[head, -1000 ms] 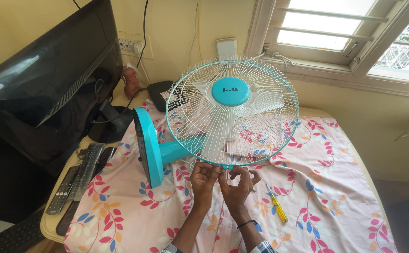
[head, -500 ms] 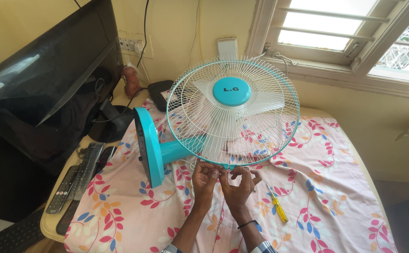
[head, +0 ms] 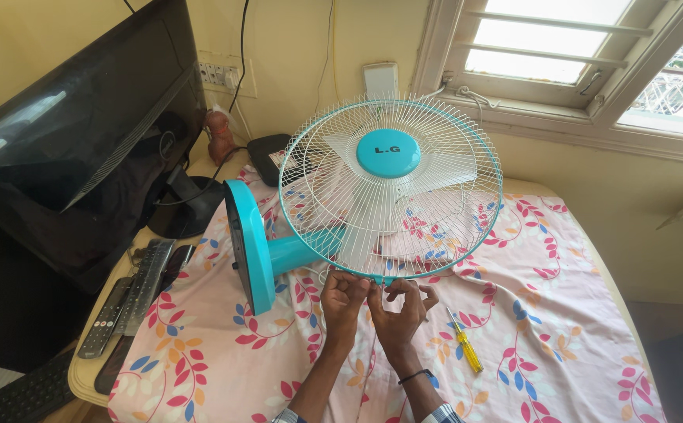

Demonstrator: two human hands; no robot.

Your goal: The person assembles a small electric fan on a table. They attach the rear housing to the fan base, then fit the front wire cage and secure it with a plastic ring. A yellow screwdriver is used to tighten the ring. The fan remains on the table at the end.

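- Fan lies tipped on a floral cloth, its round base upended.
- Risk, likely: it rolls if nudged, or a small fastener drops into the folds.
- Left hand and right hand pinch narrowly at the guard's lower rim.
- Yellow screwdriver lies right of the fan's rim.

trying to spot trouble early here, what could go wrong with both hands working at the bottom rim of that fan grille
Both the left hand and the right hand pinch at the grille's lower rim; a small fastener, if loosened there, could drop and vanish in the busy floral cloth.

The fan lies tipped, resting on its round base edge, so tugging might roll it.

The yellow screwdriver lies loose by the right wrist and could get knocked.
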